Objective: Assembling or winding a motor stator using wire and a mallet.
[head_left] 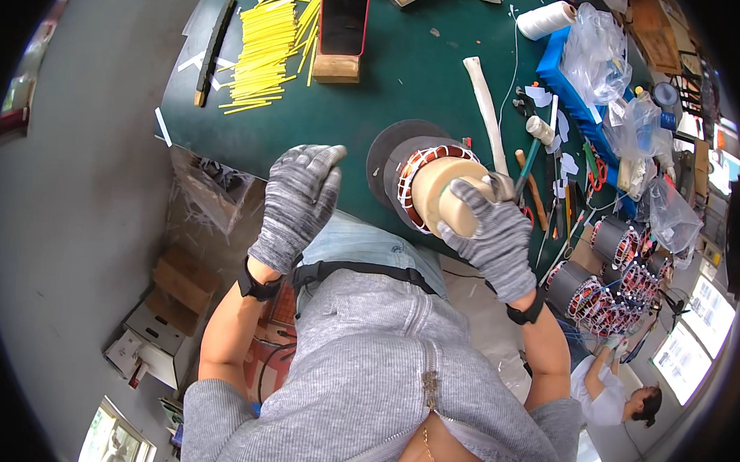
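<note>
A dark grey motor stator point(392, 171) leans at the table's front edge, its copper-coloured winding point(406, 183) laced with white cord. A stepped round beige block point(437, 188) sits against the stator's winding end, toward my right. My right hand point(496, 239), in a grey striped knit glove, has its fingers and thumb around the block's smaller knob. To the left of the stator, my left hand point(299, 198) hovers by the table edge in a matching glove. Its fingers are loosely bent, with the thumb apart and nothing visible in them; the palm is hidden.
Yellow strips point(262, 52) lie at the far left beside a dark bar point(216, 53). A phone point(343, 22) rests on a wooden block point(336, 69). Right of the stator are a white stick point(487, 109), tools and a blue bin point(582, 100). More stators point(605, 280) and a person point(609, 394) are farther right.
</note>
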Motion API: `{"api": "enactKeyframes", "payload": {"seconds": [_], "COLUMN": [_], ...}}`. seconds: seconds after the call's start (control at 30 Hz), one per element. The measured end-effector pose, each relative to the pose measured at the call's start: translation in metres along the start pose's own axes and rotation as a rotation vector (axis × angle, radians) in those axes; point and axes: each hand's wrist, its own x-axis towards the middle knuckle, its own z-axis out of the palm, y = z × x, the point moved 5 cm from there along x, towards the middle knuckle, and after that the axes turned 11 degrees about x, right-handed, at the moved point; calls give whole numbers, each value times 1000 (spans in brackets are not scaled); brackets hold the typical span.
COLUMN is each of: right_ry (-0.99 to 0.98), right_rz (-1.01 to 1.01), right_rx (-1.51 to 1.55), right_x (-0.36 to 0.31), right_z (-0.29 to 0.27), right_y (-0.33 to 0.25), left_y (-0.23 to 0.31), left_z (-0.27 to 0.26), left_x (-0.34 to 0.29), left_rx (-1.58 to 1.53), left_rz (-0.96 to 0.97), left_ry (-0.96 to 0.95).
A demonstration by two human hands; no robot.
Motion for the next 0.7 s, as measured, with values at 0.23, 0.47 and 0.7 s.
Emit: {"api": "enactKeyframes", "payload": {"seconds": [0.23, 0.47, 0.7], "right_ry": [-77, 353, -1493], "right_rz": [-558, -2065, -3095], "right_rx": [559, 2079, 3074], "right_x": [33, 27, 49], "right_z": [10, 8, 50], "right_y": [-10, -65, -59], "left_y": [117, 153, 144], "left_z": [12, 66, 61], "left_x": [42, 38, 30], "left_rx": [-89, -170, -69], "left_rz": [518, 960, 985], "left_ry": [-73, -184, -109]}}
